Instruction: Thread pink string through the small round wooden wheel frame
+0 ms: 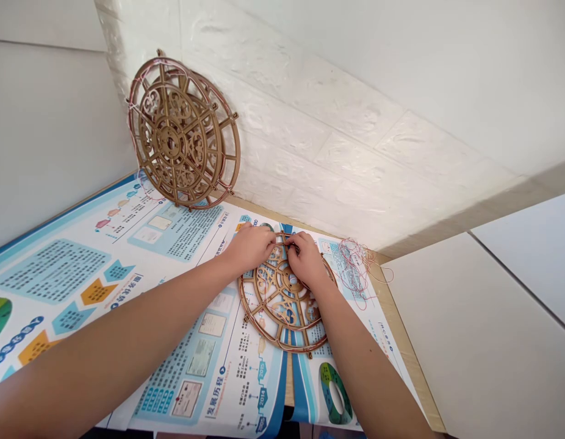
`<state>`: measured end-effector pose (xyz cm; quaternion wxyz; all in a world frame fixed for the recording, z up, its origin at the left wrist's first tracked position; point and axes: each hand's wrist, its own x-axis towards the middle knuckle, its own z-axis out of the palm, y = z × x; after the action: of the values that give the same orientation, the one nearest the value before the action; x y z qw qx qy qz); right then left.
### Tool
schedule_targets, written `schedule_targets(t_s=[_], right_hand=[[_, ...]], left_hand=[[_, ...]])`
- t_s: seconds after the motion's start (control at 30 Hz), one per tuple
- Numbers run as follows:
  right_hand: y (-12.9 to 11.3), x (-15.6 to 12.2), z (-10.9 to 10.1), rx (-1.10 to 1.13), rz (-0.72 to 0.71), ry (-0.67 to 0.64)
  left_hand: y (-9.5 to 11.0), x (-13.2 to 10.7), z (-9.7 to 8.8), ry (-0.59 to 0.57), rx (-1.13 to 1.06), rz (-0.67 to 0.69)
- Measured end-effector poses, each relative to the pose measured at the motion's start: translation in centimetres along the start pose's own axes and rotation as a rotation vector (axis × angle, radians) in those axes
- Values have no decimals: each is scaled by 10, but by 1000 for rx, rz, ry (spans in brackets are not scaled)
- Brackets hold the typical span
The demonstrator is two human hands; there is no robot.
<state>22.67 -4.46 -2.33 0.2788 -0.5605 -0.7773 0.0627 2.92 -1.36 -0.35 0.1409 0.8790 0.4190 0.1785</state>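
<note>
Both hands are working at the top edge of the bronze-coloured wheel, which is lying flat, spokes and scrollwork showing, on printed sheets. The left hand is curling its fingers in at 11 o'clock on the rim; the right hand is bending thumb and fingers down near 12 o'clock, just beside it. Whether either is pinching rim or wire, I can't tell; the fingertips are hiding it. Over at 10 o'clock, a stack of similar wheels is leaning against the pale wall. Between 2 and 3 o'clock, thin reddish wire is sprawling in a tangle.
</note>
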Motion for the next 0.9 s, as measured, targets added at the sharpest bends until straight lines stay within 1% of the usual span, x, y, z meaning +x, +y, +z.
schedule_targets(t_s=[0.27,0.43,0.73,0.9], right_hand=[[0,-1,0,-26,22,-1],[0,0,0,-13,-2,-1],[0,0,0,-11,-15,3],[0,0,-1,-16,-12,2]], left_hand=[[0,0,-1,6,3,0],[3,0,1,-7,-3,1],[5,0,-4,-30,28,-17],[4,0,-2,-26,22,-16]])
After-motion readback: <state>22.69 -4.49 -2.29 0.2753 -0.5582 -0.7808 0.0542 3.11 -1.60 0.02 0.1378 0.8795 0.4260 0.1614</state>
